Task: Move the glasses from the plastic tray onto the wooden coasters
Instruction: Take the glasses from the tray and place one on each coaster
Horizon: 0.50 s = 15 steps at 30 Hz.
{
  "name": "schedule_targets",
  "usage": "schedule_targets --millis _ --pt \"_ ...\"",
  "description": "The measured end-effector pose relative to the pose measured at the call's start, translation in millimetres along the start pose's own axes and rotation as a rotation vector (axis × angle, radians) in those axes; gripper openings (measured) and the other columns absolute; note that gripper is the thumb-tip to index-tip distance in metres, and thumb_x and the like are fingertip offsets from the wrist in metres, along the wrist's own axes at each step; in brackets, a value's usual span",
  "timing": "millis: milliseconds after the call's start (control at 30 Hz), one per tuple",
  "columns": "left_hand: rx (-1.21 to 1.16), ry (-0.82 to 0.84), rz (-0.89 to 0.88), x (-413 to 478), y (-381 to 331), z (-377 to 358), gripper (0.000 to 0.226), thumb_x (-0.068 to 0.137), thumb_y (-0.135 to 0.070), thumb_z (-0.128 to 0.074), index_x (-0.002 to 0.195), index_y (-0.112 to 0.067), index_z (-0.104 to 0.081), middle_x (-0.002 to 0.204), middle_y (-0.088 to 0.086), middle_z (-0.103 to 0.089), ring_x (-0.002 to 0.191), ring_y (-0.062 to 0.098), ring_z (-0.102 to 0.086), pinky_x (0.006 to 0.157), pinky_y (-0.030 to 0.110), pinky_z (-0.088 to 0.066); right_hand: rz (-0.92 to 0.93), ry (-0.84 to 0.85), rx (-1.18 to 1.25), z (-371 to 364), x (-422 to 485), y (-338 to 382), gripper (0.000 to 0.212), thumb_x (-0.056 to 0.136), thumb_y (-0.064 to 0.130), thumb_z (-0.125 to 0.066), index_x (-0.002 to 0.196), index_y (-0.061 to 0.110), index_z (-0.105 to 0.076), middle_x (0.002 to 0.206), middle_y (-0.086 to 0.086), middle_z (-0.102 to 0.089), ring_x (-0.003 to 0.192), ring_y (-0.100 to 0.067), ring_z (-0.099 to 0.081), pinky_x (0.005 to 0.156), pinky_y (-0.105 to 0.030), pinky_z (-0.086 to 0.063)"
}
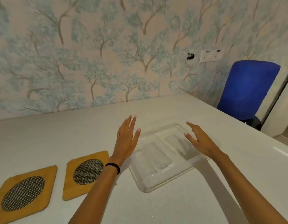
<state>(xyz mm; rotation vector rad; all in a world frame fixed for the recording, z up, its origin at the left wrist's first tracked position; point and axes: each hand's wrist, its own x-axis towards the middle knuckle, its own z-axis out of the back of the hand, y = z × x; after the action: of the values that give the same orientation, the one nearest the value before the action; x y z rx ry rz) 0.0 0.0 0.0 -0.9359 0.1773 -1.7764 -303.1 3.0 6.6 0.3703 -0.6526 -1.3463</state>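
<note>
A clear plastic tray lies on the white counter, right of centre. Inside it I make out two faint transparent glasses, seemingly lying on their sides: one nearer me, one further back. Two square wooden coasters with round metal-mesh centres sit to the left, one close to the tray and one at the left edge. My left hand hovers open just left of the tray, holding nothing. My right hand is open above the tray's right side, beside the far glass.
The white counter meets a wall with tree-pattern wallpaper at the back. Its right edge runs diagonally; a blue chair stands beyond it. A double wall socket is above the counter's far right corner.
</note>
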Motion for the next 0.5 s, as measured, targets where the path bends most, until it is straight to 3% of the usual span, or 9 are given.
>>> schedule_targets --millis 167,267,500 --pt "-0.051 0.086 0.088 -15 10 -10 0.062 0.09 -0.053 -0.021 0.146 -0.029 -0.013 0.158 0.001 -0.012 0.145 0.016 -0.006 0.117 0.036 -0.007 -0.089 0.131 0.104 -2 -1 -9 0.077 0.071 0.066 -0.047 0.14 0.036 -0.028 0.145 -0.005 -0.039 0.126 -0.024 -0.046 0.099 -0.039 -0.04" --pt "-0.05 0.093 0.123 -18 12 -12 0.062 0.09 -0.053 -0.021 0.146 -0.028 -0.014 0.158 0.002 -0.012 0.145 0.017 -0.005 0.118 0.036 -0.005 -0.088 0.145 0.096 -3 0 -11 0.085 0.064 0.069 -0.053 0.139 0.034 -0.031 0.139 -0.008 -0.045 0.115 -0.021 -0.051 0.097 -0.041 -0.044" --pt "0.042 0.095 0.221 -20 17 -16 0.053 0.097 -0.039 -0.034 0.146 -0.025 -0.021 0.158 0.005 -0.01 0.145 0.022 -0.002 0.117 0.04 -0.007 -0.122 0.262 -0.009 -4 9 -17 0.076 0.078 0.049 -0.065 0.141 0.031 -0.026 0.128 -0.013 -0.052 0.107 -0.027 -0.055 0.098 -0.045 -0.045"
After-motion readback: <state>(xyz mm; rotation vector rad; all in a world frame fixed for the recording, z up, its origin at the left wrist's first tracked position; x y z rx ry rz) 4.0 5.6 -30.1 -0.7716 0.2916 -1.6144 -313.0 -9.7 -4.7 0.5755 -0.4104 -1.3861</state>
